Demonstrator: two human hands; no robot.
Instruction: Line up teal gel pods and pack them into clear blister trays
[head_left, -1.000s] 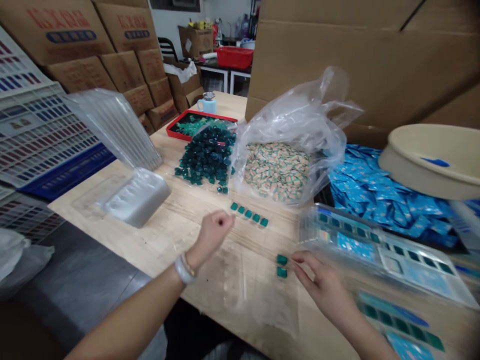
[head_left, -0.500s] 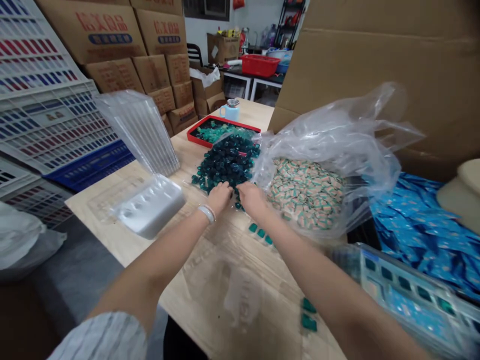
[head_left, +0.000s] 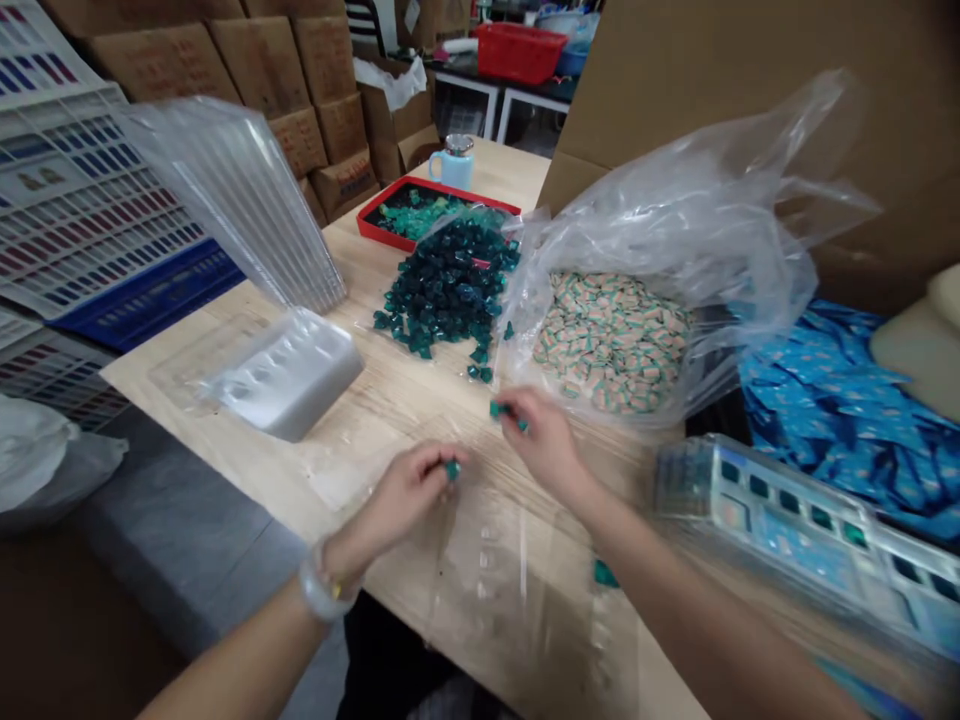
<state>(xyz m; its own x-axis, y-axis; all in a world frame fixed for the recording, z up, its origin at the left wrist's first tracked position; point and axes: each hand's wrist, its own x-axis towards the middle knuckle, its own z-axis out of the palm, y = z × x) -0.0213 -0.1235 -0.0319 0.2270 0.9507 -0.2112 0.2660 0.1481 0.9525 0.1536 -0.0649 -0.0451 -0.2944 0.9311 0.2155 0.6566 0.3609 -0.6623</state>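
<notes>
Between the thumb and fingers of my left hand (head_left: pixel 409 495) is a small green gummy-like piece (head_left: pixel 452 469). My right hand (head_left: pixel 541 437) pinches another green piece (head_left: pixel 496 409), with one more green bit showing at its fingers. Both hands are over the near part of the wooden table, in front of a heap of dark green translucent pieces (head_left: pixel 450 285). A clear plastic tray (head_left: pixel 487 560) with moulded hollows lies below them. Under my right forearm a green piece (head_left: pixel 604 573) shows in part.
Clear trays are stacked at the left (head_left: pixel 292 380), beside a tall leaning stack (head_left: pixel 247 200). A bag of small wrapped packets (head_left: pixel 611 345) lies right of the heap. Filled packs (head_left: pixel 795 520) are at the right. A red tray (head_left: pixel 382 228) and blue mug (head_left: pixel 454 165) stand behind.
Both hands have drawn back from the heap toward me, each with green pieces in its fingers. They have moved apart, and the view has tipped downward.
</notes>
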